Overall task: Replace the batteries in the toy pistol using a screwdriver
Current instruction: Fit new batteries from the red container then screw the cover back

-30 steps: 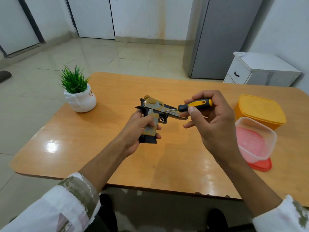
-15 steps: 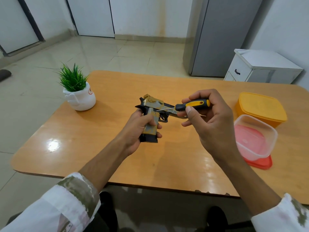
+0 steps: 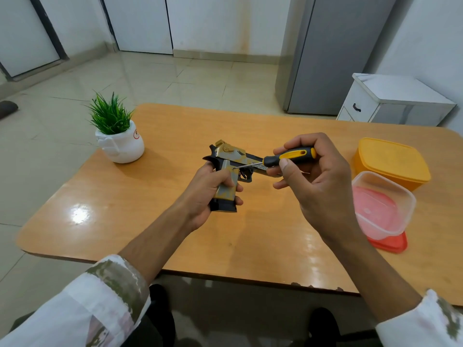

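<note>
The left hand (image 3: 204, 196) is wrapping its fingers and thumb around the butt of the toy pistol (image 3: 229, 156). It is holding the pistol in the air above the wooden table (image 3: 155, 229), butt down, with the barrel running off to the right and its far end hidden behind the right hand (image 3: 318, 189). The right hand is pinching the handle of the yellow-and-black screwdriver (image 3: 290, 156) between its thumb and curled fingers. What matters for the next move is how the tool is lying against the toy. Its long axis is running almost level from right to left, dipping slightly towards the left and crossing in front of the trigger guard. The tip (image 3: 233, 168) is touching the side of the butt near the top, just under the slide and just above the left hand's fingers. So the work point is sitting to the left of the right hand and right beside the left one. Whether the tip is seated in a screw head is too small to tell, but a screw on the battery cover is probably being worked. No batteries are showing. A plant pot (image 3: 120, 146) is standing well off to the left, and a yellow box (image 3: 390, 164) and a clear tub (image 3: 385, 196) are sitting to the right.
</note>
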